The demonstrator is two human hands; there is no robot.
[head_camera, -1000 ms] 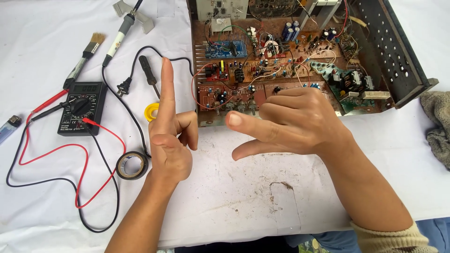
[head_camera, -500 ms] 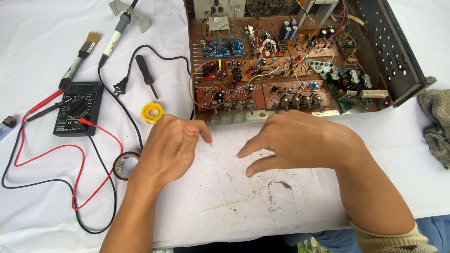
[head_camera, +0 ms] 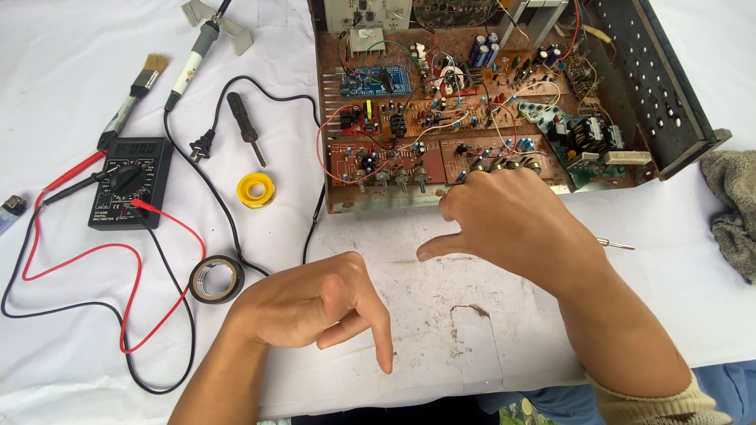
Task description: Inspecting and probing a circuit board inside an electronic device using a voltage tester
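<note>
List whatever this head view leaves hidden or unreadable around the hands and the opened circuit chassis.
- Head view: the right hand covers the front edge of the brown circuit board, hiding its fingertips and the knobs there.
- A thin metal tool is mostly hidden behind the right wrist.
- The grey cloth is cut off by the right edge.
- The blue lighter is cut off by the left edge.

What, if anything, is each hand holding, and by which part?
Nothing is held. The left hand points a finger down at the white table cover; the right hand rests its fingertips at the circuit board's front edge.
</note>
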